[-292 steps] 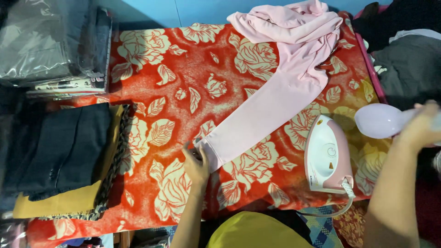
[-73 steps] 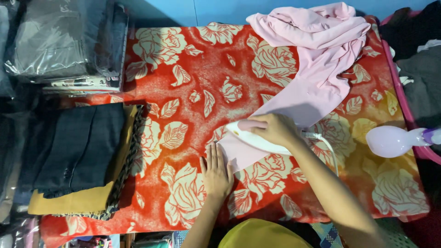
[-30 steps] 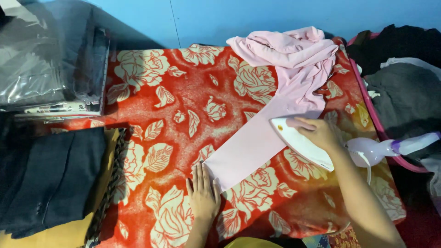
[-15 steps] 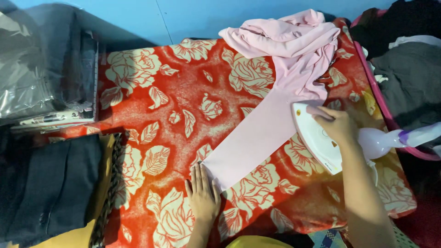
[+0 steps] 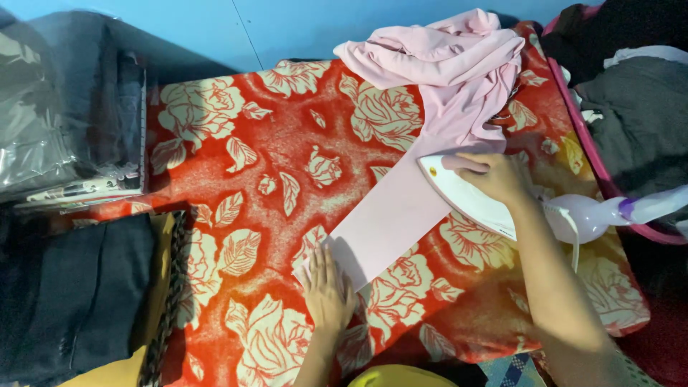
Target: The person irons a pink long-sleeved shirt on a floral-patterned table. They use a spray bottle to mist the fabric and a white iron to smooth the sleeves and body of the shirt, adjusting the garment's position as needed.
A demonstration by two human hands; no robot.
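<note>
Nearest the camera, the left hand point(image 5: 327, 289) lies flat, fingers spread and holding nothing, palm pressed on the near end of the pink garment point(image 5: 401, 204), which looks like pinning so the cloth stays taut and cannot slide. From under that palm the garment runs up and away as one smooth, flat strip, soft and matte, straight-edged where it has been laid out. Farther along the strip, the right hand point(image 5: 498, 175) is wrapped over the top of the white iron point(image 5: 469, 192), fingers curled down around its handle in a full closed grasp; the iron's pointed nose aims along the strip, its flat underside down on the fabric at the garment's right edge. Just beyond the wrist, to the outside of that grasp, a pale lilac spray bottle point(image 5: 598, 215) lies on its side, close at hand, glossy and rounded. Under everything spreads a red blanket with cream roses point(image 5: 236, 150), thick and fuzzy, serving as padding. Past the iron, the rest of the garment bunches in loose rumpled folds at the blanket's far edge. Well off to the left-hand side, dark folded clothes point(image 5: 72, 294) lie stacked, with plastic-wrapped bundles point(image 5: 64, 136) farther back, shiny and crinkled.
</note>
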